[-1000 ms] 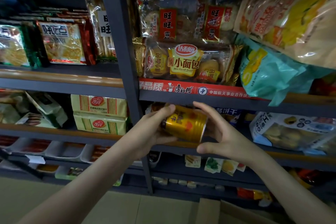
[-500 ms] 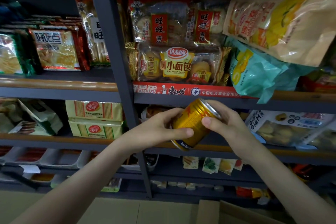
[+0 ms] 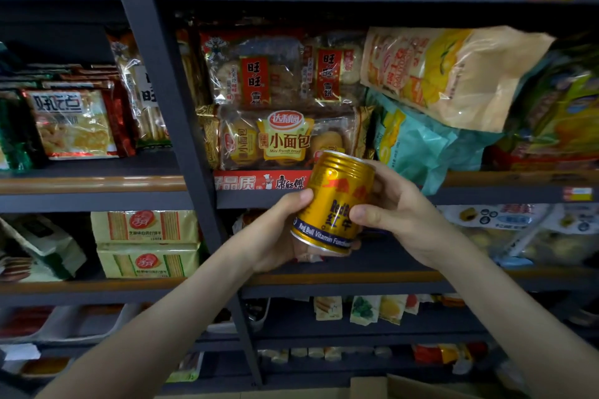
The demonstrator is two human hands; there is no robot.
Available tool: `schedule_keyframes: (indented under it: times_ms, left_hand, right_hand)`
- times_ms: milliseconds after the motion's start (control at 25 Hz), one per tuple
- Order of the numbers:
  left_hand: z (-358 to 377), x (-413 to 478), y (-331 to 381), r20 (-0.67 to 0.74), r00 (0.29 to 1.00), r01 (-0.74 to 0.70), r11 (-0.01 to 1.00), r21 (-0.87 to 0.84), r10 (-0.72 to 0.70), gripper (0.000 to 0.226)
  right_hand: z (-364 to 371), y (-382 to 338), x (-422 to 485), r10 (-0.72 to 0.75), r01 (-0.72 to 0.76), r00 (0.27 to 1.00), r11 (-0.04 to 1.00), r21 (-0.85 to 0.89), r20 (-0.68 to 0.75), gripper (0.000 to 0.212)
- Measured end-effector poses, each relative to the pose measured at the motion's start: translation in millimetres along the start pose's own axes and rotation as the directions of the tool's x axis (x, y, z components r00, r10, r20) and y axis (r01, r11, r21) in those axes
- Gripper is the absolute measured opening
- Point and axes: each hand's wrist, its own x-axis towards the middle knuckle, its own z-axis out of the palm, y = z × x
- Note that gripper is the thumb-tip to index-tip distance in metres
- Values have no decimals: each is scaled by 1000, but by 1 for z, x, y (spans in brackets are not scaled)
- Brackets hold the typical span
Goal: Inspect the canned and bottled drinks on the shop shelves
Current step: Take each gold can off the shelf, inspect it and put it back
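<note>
A gold Red Bull can (image 3: 330, 194) with a blue band near its base is held up in front of the shelves, nearly upright and tilted slightly right, label facing me. My left hand (image 3: 275, 233) grips its lower left side, thumb on the front and fingers under the base. My right hand (image 3: 398, 214) grips its right side, thumb across the label and fingers curled behind it. The can's back is hidden.
Dark metal shelving (image 3: 97, 185) with an upright post (image 3: 168, 113) fills the view. Snack bags, a bread pack (image 3: 285, 139) and cracker packs (image 3: 146, 243) crowd the shelves. A cardboard box corner (image 3: 405, 387) sits at the bottom.
The can has gone from lying sideways to nearly upright, and was lifted from the lower shelf's level to in front of the shelf edge above. Both hands shifted their grip around it.
</note>
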Motion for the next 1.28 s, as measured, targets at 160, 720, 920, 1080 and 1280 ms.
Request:
schedule_keyframes:
  times_ms: [160, 720, 920, 1080, 1280]
  left_hand:
    - [-3, 1, 36, 183, 964, -219, 968, 121, 195, 120]
    - [60, -2, 244, 317, 247, -457, -178, 871, 916, 41]
    - [18, 15, 259, 262, 268, -85, -248, 965, 927, 43]
    - [-9, 16, 267, 205, 301, 107, -247, 963, 931, 52]
    - [-26, 7, 273, 161, 362, 141, -225, 964, 918, 84]
  right_hand:
    - [-10, -40, 3, -78, 77, 997, 996, -42, -26, 86]
    - [-110, -253, 72, -627, 457, 739, 736, -500, -248, 50]
    - [-153, -256, 124, -457, 88, 812, 711, -698, -363, 74]
    - [-162, -249, 148, -314, -44, 883, 685, -727, -349, 69]
    - [-179, -237, 157, -230, -115, 932, 548, -829, -281, 78]
